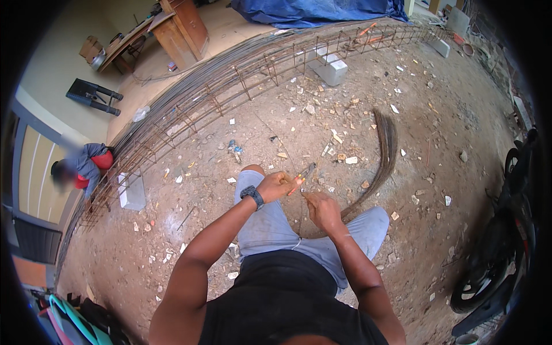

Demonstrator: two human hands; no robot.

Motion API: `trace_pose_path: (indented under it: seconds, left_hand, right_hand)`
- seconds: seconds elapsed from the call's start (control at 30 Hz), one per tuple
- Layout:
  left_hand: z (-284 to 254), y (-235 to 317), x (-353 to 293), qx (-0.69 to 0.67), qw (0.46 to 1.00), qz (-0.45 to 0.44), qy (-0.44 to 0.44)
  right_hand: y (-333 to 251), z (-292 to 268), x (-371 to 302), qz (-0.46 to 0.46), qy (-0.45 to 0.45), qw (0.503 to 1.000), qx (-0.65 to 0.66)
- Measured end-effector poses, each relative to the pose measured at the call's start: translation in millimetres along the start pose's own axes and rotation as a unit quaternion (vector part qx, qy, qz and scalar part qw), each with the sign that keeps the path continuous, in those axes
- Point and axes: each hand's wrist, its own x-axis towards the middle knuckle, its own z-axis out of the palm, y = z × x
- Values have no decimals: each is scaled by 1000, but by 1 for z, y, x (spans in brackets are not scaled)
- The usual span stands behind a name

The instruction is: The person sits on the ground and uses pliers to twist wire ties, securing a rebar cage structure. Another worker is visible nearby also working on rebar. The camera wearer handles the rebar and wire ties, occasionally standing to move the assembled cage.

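Observation:
My left hand (275,186), with a dark watch on its wrist, is closed around pliers (310,169) with orange-red handles. Their dark jaws point away and to the right. Close by on the right, my right hand (324,210) is closed, its fingertips pinched near the pliers' handles. What it holds, if anything, is too thin to make out. Both hands are above my knees. Beyond my right knee a curved bundle of thin wire (386,144) lies on the ground.
A long rebar cage (241,80) curves across the far side, beside concrete blocks (329,68). Another person (92,167) bends over its left end. Stone chips litter the dirt ground (218,172). A motorcycle (494,230) stands at right, a blue tarp (322,11) at the back.

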Motion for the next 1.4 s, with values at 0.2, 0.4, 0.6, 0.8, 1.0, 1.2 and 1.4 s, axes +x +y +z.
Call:
trace_pose_path:
  seconds: [0.2,0.4,0.6,0.8,1.0,1.2,1.4]
  left_hand:
    - [58,-22,29,185,979,-22,88]
    - [87,-24,40,238,958,12,161]
    - [81,-26,51,254,958,12,136]
    - [68,-45,60,196,971,-13,138]
    - [66,-60,66,166,977,-14,135]
    - [44,-64,60,128,986,-40,94]
    - [45,-76,46,247,963,-44,95]
  right_hand:
    - [15,40,-40,131,20,991,7]
    - [15,75,-77,304,11,953,-13]
    - [20,84,-73,291,7,957,-17]
    - [12,73,-42,203,120,970,-51]
    - [42,109,-55,203,-54,976,61]
    - [16,97,-38,360,16,580,731]
    - [49,101,-46,223,7,970,-96]
